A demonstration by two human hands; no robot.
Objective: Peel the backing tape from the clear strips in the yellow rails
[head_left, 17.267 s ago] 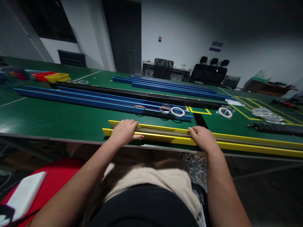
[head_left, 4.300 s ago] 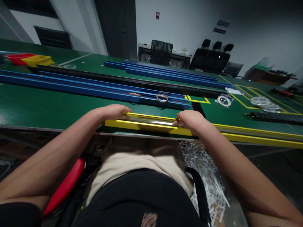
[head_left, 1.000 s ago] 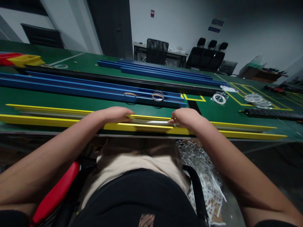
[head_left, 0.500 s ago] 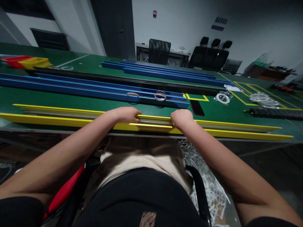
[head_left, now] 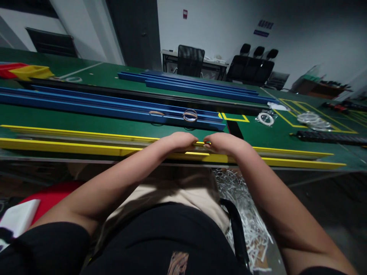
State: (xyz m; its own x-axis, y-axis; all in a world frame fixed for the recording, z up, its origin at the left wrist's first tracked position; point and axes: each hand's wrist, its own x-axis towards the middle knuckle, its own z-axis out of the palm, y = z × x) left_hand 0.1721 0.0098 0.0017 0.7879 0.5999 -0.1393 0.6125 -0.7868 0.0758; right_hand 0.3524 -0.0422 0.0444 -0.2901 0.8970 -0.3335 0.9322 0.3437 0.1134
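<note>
A long yellow rail [head_left: 71,147] lies along the near edge of the green table [head_left: 57,120]. Both my hands rest on it near its middle, almost touching each other. My left hand [head_left: 179,140] curls its fingers over the rail's top edge. My right hand [head_left: 225,143] does the same just to the right, fingertips pinched at the rail. Whether anything small sits between the fingertips I cannot make out. Beyond my hands a blue rail [head_left: 114,110] carries a ring [head_left: 190,114] and a rubber band [head_left: 156,113].
More blue rails [head_left: 200,89] and a long black strip [head_left: 160,100] lie farther back. Tape rolls [head_left: 265,117] and clear rings [head_left: 312,119] sit at the right. Red and yellow bins [head_left: 25,71] stand far left. Shredded paper [head_left: 246,214] lies below the table edge. Office chairs stand by the wall.
My left hand has slid right along the yellow rail until it nearly meets my right hand. Earlier the whole rail had shifted left across the table.
</note>
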